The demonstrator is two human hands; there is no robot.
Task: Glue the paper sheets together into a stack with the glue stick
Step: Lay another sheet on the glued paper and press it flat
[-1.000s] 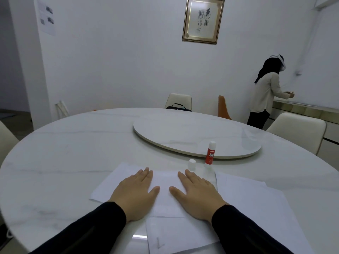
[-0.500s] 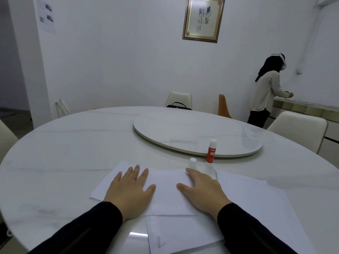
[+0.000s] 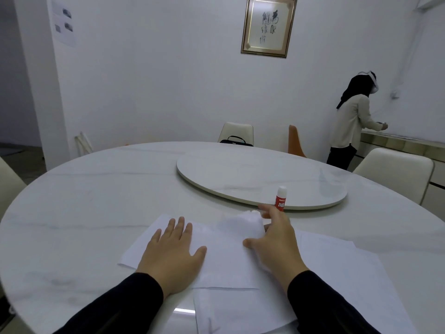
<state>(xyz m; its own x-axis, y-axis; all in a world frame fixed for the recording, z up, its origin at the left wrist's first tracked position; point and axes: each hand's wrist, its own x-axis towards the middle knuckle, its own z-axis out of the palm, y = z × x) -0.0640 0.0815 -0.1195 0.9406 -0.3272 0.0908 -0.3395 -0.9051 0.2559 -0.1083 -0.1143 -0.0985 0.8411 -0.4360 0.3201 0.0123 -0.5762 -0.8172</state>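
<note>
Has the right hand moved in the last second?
Yes. The right hand has slid away from the left hand and forward toward the standing glue stick, lifting the far corner of the top sheet.

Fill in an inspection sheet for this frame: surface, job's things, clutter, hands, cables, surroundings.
Surface: round white marble table with a turntable.
Job's things: paper sheets overlapping near the front edge; glue stick upright, uncapped.
Clutter: nothing seen.
Hands: left hand flat on the top sheet; right hand lifts that sheet's far corner.
Cables: nothing seen.
Surroundings: chairs, framed calligraphy, a person at a side counter.
</note>
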